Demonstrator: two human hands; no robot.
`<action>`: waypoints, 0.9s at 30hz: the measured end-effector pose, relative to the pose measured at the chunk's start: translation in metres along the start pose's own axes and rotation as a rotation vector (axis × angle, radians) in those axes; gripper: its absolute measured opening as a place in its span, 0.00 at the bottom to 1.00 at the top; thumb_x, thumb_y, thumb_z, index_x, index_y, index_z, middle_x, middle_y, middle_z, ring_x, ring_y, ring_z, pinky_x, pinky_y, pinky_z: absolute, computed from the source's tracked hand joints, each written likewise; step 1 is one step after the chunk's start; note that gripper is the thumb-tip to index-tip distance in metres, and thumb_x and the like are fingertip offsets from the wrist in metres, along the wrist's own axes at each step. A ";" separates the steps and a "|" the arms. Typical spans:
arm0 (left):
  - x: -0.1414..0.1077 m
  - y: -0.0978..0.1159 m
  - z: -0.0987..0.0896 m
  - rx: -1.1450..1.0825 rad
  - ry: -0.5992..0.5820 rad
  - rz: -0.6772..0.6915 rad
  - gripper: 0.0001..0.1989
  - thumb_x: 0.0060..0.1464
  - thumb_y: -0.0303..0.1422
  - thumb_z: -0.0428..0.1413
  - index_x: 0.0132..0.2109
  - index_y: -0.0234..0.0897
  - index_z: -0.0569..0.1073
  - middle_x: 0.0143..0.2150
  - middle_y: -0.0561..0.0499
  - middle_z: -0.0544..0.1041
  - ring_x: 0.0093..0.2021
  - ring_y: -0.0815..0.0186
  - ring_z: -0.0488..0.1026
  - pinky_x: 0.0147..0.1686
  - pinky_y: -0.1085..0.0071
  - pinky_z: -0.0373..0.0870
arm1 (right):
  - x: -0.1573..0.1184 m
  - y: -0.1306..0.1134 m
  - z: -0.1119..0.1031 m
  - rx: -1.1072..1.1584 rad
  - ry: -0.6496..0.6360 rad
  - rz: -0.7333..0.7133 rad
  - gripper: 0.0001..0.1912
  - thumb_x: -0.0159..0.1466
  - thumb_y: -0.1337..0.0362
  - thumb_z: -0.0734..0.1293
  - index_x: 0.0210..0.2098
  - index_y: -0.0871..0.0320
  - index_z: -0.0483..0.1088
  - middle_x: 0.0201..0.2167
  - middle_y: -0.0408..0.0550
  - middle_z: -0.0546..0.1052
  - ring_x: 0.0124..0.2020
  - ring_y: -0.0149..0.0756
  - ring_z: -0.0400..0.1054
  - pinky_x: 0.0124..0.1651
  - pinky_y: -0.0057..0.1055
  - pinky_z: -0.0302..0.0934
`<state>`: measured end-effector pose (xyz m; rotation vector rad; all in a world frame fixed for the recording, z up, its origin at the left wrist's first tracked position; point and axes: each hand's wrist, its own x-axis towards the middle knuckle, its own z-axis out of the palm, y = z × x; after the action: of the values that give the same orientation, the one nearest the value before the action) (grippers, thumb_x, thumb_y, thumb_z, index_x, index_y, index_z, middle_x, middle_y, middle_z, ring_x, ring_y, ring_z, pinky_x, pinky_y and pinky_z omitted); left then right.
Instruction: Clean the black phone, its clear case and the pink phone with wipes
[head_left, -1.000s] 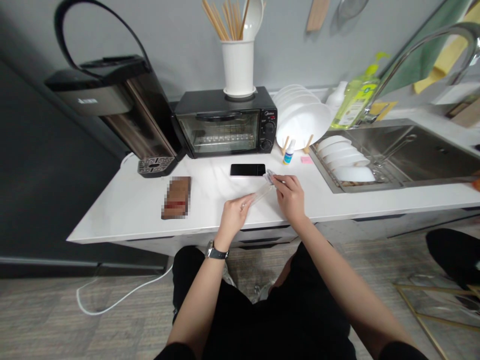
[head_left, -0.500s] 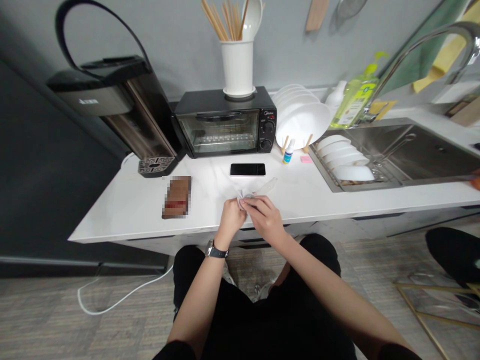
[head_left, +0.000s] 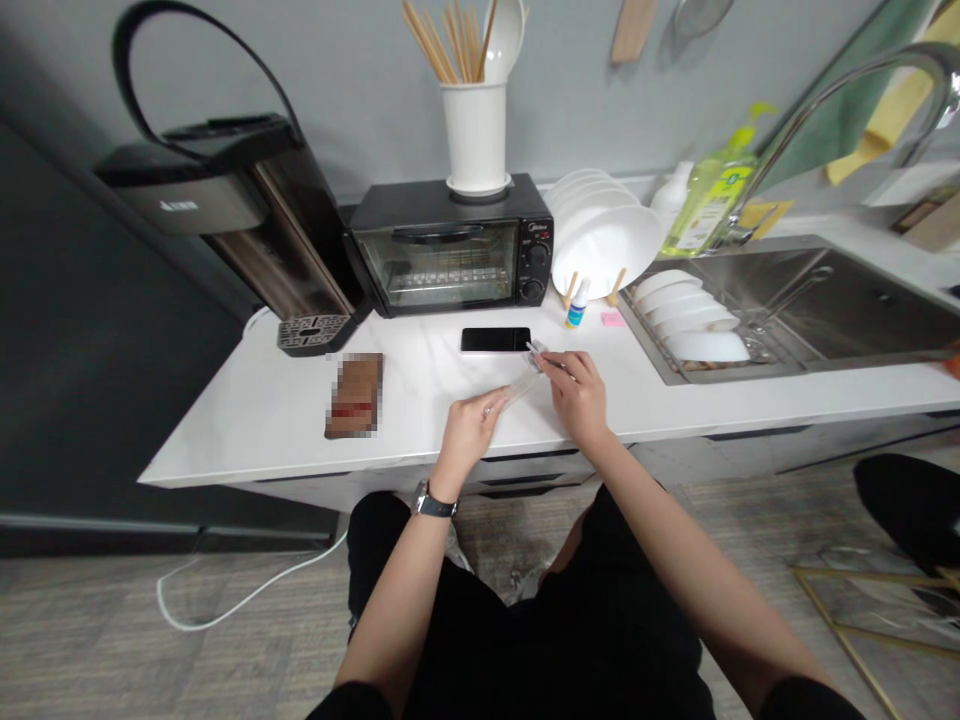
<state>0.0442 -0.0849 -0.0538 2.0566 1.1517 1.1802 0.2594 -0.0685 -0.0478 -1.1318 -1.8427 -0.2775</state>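
Observation:
My left hand (head_left: 469,428) is closed on the near end of a thin clear piece (head_left: 519,387) that looks like a transparent phone case, tilted above the counter. At its far end, my right hand (head_left: 579,395) pinches a small whitish wipe or cloth (head_left: 537,354) against it. Fingers hide part of both things. Just beyond lies a dark-screened phone (head_left: 491,340), flat on the counter. A small white bottle with a blue and yellow label (head_left: 577,305) stands behind my right hand, beside a pink pad (head_left: 612,319).
On the white counter (head_left: 255,420) a blurred brown object (head_left: 355,395) lies left of my hands. Behind stand a water dispenser (head_left: 247,220), a toaster oven (head_left: 450,255) and upright plates (head_left: 604,240). The sink (head_left: 840,300) with racked bowls (head_left: 697,325) is at right.
My right hand has moved right and slightly away from me with the wipe, parting from my left hand. The clear piece now stretches between both hands.

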 end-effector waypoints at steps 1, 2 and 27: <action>0.000 -0.001 0.000 -0.001 0.005 -0.001 0.15 0.72 0.37 0.54 0.55 0.41 0.83 0.56 0.49 0.84 0.56 0.56 0.83 0.58 0.60 0.81 | 0.001 0.003 0.000 -0.010 0.004 0.009 0.22 0.74 0.74 0.61 0.59 0.49 0.79 0.50 0.52 0.83 0.50 0.44 0.71 0.52 0.45 0.74; 0.000 -0.001 0.001 -0.002 0.010 -0.002 0.15 0.72 0.37 0.54 0.55 0.40 0.83 0.56 0.49 0.84 0.56 0.56 0.83 0.58 0.60 0.81 | 0.002 0.004 0.000 -0.014 0.005 0.014 0.22 0.74 0.74 0.61 0.59 0.50 0.78 0.50 0.52 0.83 0.50 0.44 0.71 0.52 0.45 0.74; 0.001 -0.005 -0.001 0.187 0.025 0.008 0.17 0.64 0.25 0.51 0.25 0.37 0.71 0.23 0.49 0.77 0.24 0.67 0.73 0.28 0.73 0.64 | -0.021 -0.064 0.007 0.184 -0.031 -0.171 0.29 0.72 0.77 0.64 0.67 0.46 0.71 0.52 0.50 0.82 0.53 0.44 0.72 0.51 0.42 0.78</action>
<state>0.0413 -0.0818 -0.0566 2.1900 1.3110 1.1429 0.2072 -0.1122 -0.0524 -0.8595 -1.9527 -0.1837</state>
